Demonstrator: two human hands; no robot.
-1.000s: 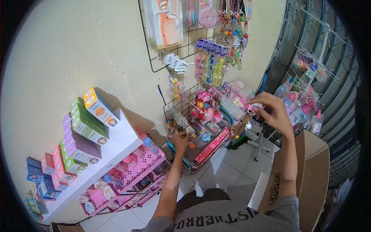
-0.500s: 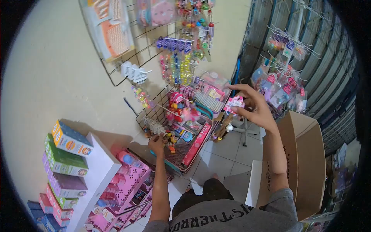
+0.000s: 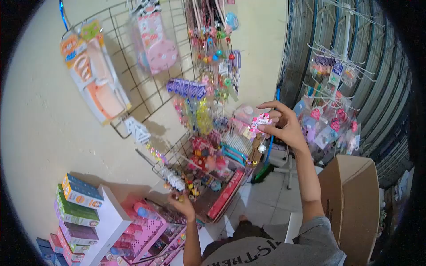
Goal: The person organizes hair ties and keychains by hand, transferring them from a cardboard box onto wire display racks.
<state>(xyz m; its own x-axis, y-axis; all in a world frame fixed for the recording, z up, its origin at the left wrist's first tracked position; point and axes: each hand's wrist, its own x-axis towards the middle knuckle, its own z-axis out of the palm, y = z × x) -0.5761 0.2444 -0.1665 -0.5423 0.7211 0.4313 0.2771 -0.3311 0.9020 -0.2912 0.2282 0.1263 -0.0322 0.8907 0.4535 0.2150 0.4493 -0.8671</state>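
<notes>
My right hand (image 3: 286, 128) is raised at centre right, thumb and fingers pinching a keychain by its pink patterned card (image 3: 261, 122). Below the card dangle a brown figure-like charm (image 3: 256, 150) and a white round piece (image 3: 262, 148). Lower down, my left hand (image 3: 183, 206) is beside a row of white-tagged hanging charms (image 3: 174, 179) on the wire rack (image 3: 120, 40). Its fingers are curled together at the lower end of these charms; what they grip is too small to make out. Red and pink plush trinkets (image 3: 205, 155) hang just beyond it.
Combs in packs (image 3: 95, 80), beaded bracelets (image 3: 202, 116) and phone straps hang above. A tray of goods (image 3: 226, 195) sits below the rack. Stacked boxes (image 3: 80, 190) stand on a white shelf at left. At right are an open cardboard box (image 3: 357, 199) and a display stand (image 3: 346, 31).
The view has tilted upward, so the rack appears lower in frame. My right hand still holds the keychain, its card turned somewhat. My left hand stays by the white-tagged charms.
</notes>
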